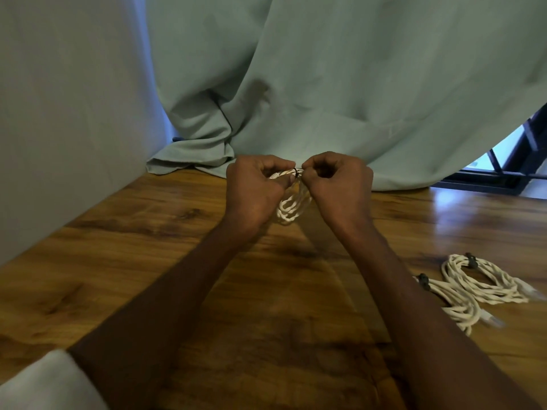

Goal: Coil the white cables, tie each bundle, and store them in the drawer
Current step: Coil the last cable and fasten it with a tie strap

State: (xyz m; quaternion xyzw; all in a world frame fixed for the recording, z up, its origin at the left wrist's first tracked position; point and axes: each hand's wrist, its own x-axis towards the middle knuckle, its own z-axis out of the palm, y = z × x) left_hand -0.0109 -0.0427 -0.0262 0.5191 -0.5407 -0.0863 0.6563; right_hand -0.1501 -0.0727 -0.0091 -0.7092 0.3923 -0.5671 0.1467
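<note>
A coiled white cable bundle [291, 204] hangs between both hands above the wooden table [118, 261]. My left hand [256, 187] grips the top of the coil. My right hand [337, 182] pinches a thin dark tie [296, 172] at the top of the bundle. Two other coiled white cable bundles lie on the table at the right: one [485, 281] farther right, one [453, 306] partly behind my right forearm. Each carries a dark tie. No drawer is in view.
A grey-green curtain [325, 84] hangs behind the table and pools on its far edge. A pale wall [59, 113] borders the table on the left. A dark window frame [503, 170] shows at the right. White fabric [44, 383] sits at the lower left.
</note>
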